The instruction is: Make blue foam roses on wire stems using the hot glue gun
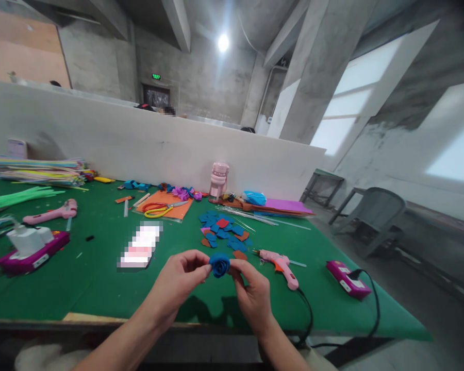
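A rolled blue felt flower (220, 265) is held up over the front of the green table, its spiral centre facing me. My left hand (183, 278) pinches its left edge between thumb and fingers. From the other side, my right hand (251, 288) grips the right edge with its fingertips. Just beyond lies a loose pile of cut felt pieces (226, 232), mostly blue with some brown and red ones. A pink hot glue gun (280, 265) rests to the right of my right hand, its nozzle pointing left.
Yellow-and-red-handled scissors (158, 208) lie on an orange felt sheet (143, 207). A second glue gun (52, 213) and a purple power strip (34, 252) are at left, another strip (348, 280) at right. A pink bottle (218, 181) stands by the white partition (158, 149).
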`<action>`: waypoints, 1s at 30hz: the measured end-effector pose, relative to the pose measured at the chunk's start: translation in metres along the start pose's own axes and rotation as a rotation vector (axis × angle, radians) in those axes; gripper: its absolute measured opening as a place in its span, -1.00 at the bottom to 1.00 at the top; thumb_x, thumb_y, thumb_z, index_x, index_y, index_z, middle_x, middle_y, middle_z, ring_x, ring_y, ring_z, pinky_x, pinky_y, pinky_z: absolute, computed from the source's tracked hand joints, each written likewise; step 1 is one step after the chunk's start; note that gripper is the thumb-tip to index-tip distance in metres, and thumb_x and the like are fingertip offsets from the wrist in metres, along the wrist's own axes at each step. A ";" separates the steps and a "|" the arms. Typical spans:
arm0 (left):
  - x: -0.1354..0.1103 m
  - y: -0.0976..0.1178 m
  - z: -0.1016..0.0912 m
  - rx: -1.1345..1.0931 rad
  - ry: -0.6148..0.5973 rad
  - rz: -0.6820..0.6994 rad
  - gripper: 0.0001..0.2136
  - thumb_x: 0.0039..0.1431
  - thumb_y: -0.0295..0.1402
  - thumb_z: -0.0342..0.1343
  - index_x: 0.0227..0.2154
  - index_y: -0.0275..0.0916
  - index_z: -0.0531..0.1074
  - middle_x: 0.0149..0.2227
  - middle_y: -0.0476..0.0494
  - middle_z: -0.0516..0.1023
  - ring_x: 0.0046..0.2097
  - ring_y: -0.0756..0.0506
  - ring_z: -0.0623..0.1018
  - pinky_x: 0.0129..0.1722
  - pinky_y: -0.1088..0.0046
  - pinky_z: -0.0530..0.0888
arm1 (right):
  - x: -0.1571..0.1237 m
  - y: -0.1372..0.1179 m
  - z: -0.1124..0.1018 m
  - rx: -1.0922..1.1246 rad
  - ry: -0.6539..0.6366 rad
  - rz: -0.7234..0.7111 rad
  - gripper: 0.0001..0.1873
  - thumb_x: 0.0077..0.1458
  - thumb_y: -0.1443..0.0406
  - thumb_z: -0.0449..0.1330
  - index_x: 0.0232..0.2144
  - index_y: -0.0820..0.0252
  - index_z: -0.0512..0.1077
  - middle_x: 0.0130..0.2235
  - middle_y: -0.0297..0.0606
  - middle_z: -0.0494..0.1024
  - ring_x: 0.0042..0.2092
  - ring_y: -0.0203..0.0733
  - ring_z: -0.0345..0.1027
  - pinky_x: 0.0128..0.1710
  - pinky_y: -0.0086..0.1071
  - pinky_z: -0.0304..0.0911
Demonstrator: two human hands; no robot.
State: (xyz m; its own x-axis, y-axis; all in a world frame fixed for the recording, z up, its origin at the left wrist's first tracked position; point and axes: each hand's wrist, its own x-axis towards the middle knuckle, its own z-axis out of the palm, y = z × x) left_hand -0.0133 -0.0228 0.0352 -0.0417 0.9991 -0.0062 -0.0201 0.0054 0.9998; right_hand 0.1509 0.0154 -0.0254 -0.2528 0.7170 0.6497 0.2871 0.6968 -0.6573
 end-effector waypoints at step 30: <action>0.004 -0.006 -0.006 -0.082 -0.134 0.004 -0.93 -0.13 -0.40 0.16 -0.53 -0.30 0.46 -0.54 -0.03 0.42 -0.46 0.01 0.35 -0.44 0.52 0.27 | 0.003 0.003 -0.007 0.006 -0.083 -0.061 -0.76 0.11 0.43 0.02 -0.25 0.12 0.43 -0.30 -0.26 0.52 -0.25 -0.23 0.40 -0.23 -0.40 0.29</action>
State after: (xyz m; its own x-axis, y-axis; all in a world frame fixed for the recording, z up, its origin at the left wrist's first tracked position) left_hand -0.0191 -0.0193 0.0286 0.0921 0.9957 0.0064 -0.1021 0.0031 0.9948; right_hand 0.1578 0.0199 -0.0223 -0.3457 0.6723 0.6546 0.2630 0.7391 -0.6202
